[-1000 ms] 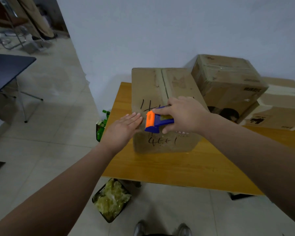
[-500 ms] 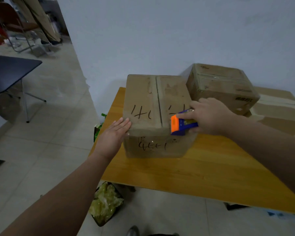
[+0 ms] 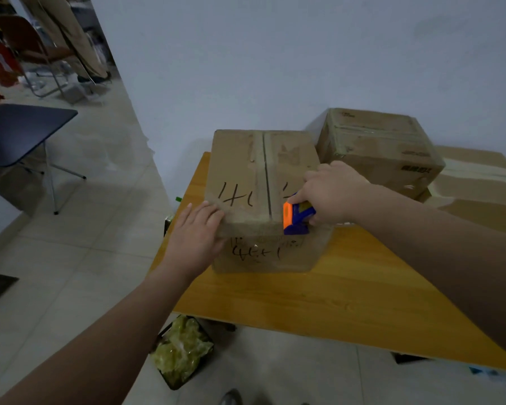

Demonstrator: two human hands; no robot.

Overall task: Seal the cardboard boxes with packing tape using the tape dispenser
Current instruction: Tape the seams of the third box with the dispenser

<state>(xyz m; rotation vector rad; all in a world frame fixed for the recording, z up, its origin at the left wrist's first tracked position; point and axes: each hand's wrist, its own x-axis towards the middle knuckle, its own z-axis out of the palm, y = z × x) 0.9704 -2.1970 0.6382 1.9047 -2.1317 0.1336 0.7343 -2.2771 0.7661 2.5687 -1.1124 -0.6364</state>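
Right hand [image 3: 330, 194] is wrapped tight around the tape dispenser [image 3: 297, 216], blue body in the fist and orange end pointing away from the wrist. The dispenser sits right on the near top edge of the cardboard box [image 3: 246, 171], just to the grip's side of the centre seam [image 3: 265, 176]. Left hand [image 3: 197, 229] is flat with straight fingers, pressing the box corner on the other side of that seam. My guess is this is a strip going across the near edge. I'd pull low and steady with the dispenser tilted into the board, and lean on the flat palm so the box doesn't skid on the smooth wooden table [image 3: 333, 302]. The cardboard's matte and scuffed with marker scrawl, the dispenser hard shiny plastic. I can barely make out the tape itself. The other boxes [image 3: 377, 147] sit just beyond the gripping hand.
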